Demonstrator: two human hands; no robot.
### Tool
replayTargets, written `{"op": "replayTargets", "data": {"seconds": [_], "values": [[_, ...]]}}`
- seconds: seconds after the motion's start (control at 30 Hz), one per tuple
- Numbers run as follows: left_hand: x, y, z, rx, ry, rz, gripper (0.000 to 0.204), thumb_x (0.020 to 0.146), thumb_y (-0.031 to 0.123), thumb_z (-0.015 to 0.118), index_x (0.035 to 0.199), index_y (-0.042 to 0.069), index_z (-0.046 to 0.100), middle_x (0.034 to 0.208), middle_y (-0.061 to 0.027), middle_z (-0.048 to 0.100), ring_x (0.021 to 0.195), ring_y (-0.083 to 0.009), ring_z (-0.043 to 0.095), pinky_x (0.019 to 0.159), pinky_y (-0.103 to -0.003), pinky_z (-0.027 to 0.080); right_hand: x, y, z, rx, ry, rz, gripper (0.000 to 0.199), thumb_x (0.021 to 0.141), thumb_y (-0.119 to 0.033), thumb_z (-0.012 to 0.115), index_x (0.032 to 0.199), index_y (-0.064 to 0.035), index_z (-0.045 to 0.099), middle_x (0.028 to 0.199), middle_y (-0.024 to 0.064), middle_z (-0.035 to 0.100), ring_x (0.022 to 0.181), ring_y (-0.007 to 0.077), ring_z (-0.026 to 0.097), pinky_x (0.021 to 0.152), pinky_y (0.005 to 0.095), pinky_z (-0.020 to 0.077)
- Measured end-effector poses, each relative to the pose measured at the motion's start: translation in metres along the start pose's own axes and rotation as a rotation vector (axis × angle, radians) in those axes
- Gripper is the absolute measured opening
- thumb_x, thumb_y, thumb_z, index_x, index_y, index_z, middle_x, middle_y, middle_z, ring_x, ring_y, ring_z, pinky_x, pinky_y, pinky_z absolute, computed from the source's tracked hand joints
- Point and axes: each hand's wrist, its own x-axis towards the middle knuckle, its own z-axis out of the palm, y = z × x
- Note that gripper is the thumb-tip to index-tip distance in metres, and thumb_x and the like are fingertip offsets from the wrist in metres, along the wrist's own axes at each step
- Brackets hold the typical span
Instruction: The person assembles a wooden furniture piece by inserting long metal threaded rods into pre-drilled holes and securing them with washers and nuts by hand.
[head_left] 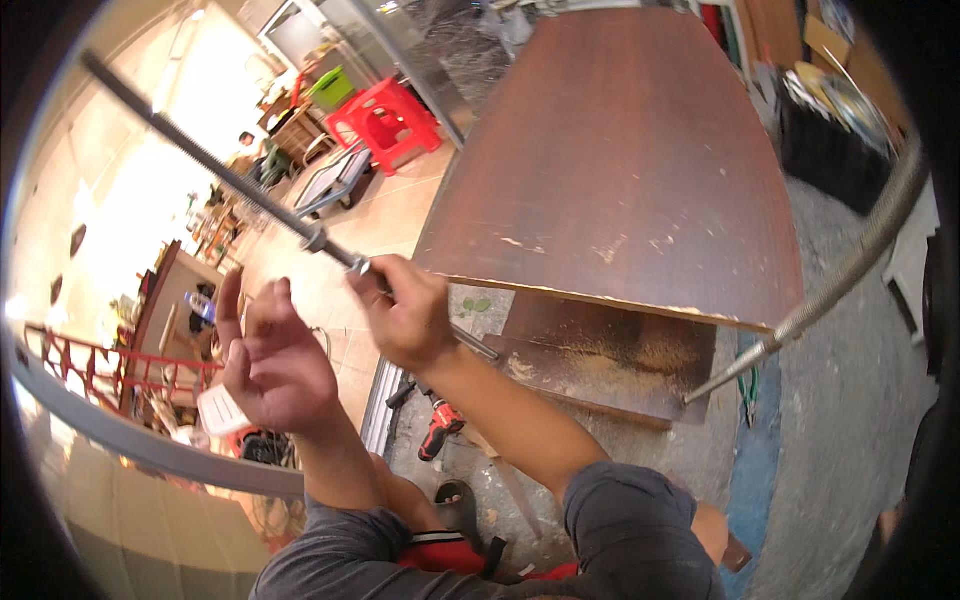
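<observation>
My right hand (410, 312) is closed around a long threaded rod (215, 165). The rod slants from the upper left down to the right, and its smooth-looking lower end (475, 342) shows below my hand. Two nuts sit on it: one nut (315, 238) a little way up, and another nut (359, 265) right beside my right fingers. My left hand (285, 362) is raised to the left, palm up with fingers apart, below the rod and holding nothing.
A large brown wooden board (620, 160) spans the far side. Beneath it lies a sawdust-covered board (620, 370). A ribbed metal rod (850, 260) leans at the right, near green-handled pliers (748, 390). A red drill (440, 430) lies near my foot. Red stools (395, 120) and a seated person are farther back.
</observation>
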Motion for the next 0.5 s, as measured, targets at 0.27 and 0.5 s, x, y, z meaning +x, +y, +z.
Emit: {"op": "replayTargets", "data": {"seconds": [0.27, 0.5], "values": [[-0.001, 0.006, 0.015, 0.085, 0.008, 0.051, 0.065, 0.093, 0.027, 0.044, 0.145, -0.010, 0.036, 0.119, -0.0256, 0.065, 0.122, -0.0382, 0.059, 0.116, -0.047, 0.031, -0.001, -0.003, -0.007, 0.035, -0.037, 0.222, 0.030, 0.104, -0.019, 0.054, 0.083, 0.0009, 0.059, 0.065, 0.0155, 0.058, 0.052, 0.0295, 0.058, 0.050, 0.0394, 0.0421], [0.020, -0.018, 0.017, 0.110, 0.220, -0.383, 0.068, 0.094, 0.032, 0.048, 0.152, -0.001, 0.032, 0.141, -0.0228, 0.055, 0.132, -0.0297, 0.052, 0.110, -0.044, 0.038, -0.002, 0.011, -0.011, -0.028, -0.002, 0.159, 0.031, 0.104, -0.024, 0.056, 0.085, -0.0002, 0.061, 0.062, 0.0100, 0.057, 0.052, 0.0185, 0.055, 0.048, 0.0353, 0.0405]]}}
